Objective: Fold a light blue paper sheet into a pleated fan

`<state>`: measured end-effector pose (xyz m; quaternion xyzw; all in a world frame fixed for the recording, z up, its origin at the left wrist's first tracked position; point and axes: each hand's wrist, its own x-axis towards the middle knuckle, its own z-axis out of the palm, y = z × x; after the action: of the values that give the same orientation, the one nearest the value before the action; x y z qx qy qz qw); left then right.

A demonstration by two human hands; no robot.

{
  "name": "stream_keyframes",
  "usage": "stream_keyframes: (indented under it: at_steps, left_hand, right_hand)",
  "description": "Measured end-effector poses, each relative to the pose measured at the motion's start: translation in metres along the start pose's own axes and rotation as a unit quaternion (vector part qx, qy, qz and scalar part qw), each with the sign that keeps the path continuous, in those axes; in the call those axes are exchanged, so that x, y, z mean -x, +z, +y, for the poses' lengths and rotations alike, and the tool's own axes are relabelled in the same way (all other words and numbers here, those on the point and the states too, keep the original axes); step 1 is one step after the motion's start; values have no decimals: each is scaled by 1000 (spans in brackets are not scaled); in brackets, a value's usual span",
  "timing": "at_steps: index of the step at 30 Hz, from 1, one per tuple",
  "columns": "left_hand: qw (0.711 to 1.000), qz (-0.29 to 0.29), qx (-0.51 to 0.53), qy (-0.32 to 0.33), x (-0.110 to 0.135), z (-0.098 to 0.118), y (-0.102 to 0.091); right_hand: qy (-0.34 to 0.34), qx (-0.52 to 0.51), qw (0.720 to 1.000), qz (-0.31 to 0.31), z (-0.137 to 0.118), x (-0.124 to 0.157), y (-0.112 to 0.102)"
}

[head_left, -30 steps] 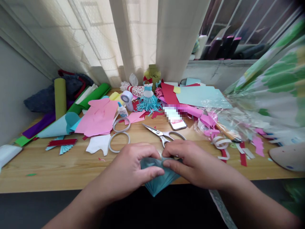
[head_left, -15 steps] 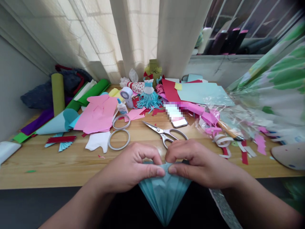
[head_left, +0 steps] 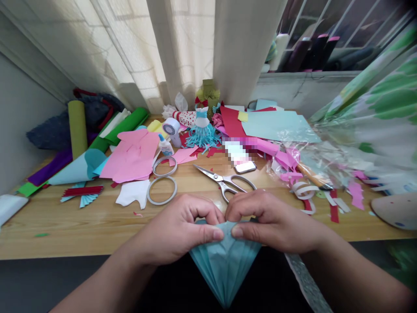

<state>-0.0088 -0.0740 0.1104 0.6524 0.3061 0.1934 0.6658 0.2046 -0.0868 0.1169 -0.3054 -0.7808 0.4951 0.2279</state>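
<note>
A: Desk top (head_left: 55, 221)?
B: Pale wood, smooth, faintly glossy.
A: And right of the metal scissors (head_left: 208, 174)?
B: Clear cellophane (head_left: 329, 163), crinkled and shiny.
A: Below the scissors?
B: Folded blue paper (head_left: 224, 265), matt, finely creased.

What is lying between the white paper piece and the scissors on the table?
The head view shows two narrow tape rings there: a rear tape ring and a front tape ring, between the white paper piece and the scissors.

A pleated blue paper fan (head_left: 225, 271) is being pinched at its top edge by the left hand (head_left: 176, 230) and the right hand (head_left: 273, 221). Just beyond them, steel scissors (head_left: 221, 182) are lying on the wooden counter (head_left: 65, 221).
</note>
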Motion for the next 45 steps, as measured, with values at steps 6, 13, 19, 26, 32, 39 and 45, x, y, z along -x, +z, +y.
stream_keyframes:
  at_steps: [6,13,19,26,32,39,45]
  left_hand:
    - [1000,5,7,-15,0,1,1]
    - [997,26,-68,-41,2,6,3]
    - [964,63,-255,-43,4,11,9]
    - [959,59,-277,7,3,12,14]
    - [959,70,-274,7,1,9,11]
    - [967,186,-171,-19,5,-5,-5]
    - [946,315,58,45,4,-26,-2]
  right_hand:
    - [1,-5,1000,2,1,2,1]
    - [3,18,1000,2,2,1,0]
    - [9,76,997,13,0,2,0]
    - [1,126,992,2,-4,-3,2]
    - [5,150,989,13,-4,-10,0]
    - [71,35,955,284,19,7,-16]
    - [144,-253,906,306,55,19,18]
